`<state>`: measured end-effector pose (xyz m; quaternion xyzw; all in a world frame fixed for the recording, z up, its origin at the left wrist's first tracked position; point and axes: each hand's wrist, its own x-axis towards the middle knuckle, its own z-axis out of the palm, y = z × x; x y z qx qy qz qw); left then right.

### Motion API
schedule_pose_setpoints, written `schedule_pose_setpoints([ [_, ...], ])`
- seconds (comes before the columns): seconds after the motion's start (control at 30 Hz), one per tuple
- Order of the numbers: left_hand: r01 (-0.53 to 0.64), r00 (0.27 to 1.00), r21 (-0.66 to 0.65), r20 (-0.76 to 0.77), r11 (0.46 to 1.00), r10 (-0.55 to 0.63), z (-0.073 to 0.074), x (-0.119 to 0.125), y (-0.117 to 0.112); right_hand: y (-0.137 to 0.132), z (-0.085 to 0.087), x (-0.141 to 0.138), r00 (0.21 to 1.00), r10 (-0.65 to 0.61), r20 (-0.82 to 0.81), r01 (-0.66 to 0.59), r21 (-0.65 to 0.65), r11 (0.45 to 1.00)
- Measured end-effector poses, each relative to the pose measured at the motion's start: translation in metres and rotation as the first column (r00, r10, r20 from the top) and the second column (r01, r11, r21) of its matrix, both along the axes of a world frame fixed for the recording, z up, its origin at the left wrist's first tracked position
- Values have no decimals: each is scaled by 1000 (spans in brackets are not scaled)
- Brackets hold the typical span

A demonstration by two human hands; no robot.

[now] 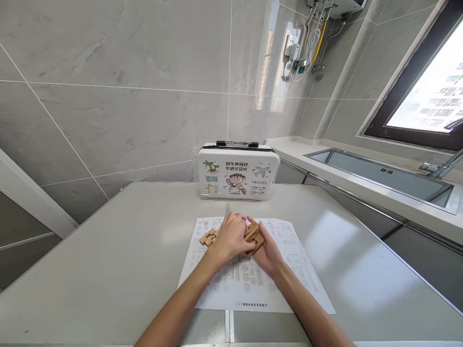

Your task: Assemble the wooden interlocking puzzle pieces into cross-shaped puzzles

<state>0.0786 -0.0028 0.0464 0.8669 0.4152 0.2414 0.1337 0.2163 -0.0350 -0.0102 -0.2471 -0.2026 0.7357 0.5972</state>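
Both my hands meet over a wooden interlocking puzzle (252, 234) in the middle of the table. My left hand (230, 237) lies on top of it with fingers curled round the wood. My right hand (268, 250) grips the puzzle from the right and below. Loose notched wooden pieces (208, 237) lie just left of my left hand, touching the paper. Everything rests on a printed instruction sheet (253, 284) spread flat on the grey table (108, 270).
A small white case (238, 172) with cartoon prints and the word TRAVEL stands upright at the table's far edge against the tiled wall. To the right runs a counter with a steel sink (383, 173) and tap (439, 167) below a window.
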Motion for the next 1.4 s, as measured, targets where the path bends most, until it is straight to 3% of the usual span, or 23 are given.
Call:
schedule_pose_setpoints([
  [0.13, -56, 997, -43, 57, 998, 58, -24, 9, -4, 7, -5, 5, 998, -54, 15, 55, -74, 996],
  [0.27, -20, 979, -156, 195, 987, 51, -35, 5, -8, 11, -13, 4, 996, -73, 59, 76, -47, 996],
  [0.5, 37, 905, -217, 422, 976, 59, -41, 1, -10, 12, -21, 5, 998, 0, 65, 0, -4, 1000],
  [0.7, 19, 827, -226, 551, 974, 112, -38, 5, -10, 15, -25, 8, 998, -42, 45, 45, -57, 997],
  [0.8, 61, 751, -286, 644, 956, 145, -37, 4, -9, 16, -25, 11, 997, -71, 25, 72, -34, 997],
  [0.97, 216, 505, -553, 769, 805, 393, -40, -2, -2, 16, -21, 19, 991, -103, 87, 107, -42, 993],
  [1.07, 314, 422, -615, 773, 723, 474, -43, -4, 0, 17, -23, 21, 983, -132, 131, 138, -36, 990],
  [1.23, 465, 373, -620, 785, 632, 495, -47, -2, 0, 19, -26, 22, 978, -157, 134, 159, -4, 987],
  [1.4, 553, 412, -650, 757, 522, 507, -53, 1, 0, 17, -19, 21, 989, -134, 60, 135, -25, 990],
])
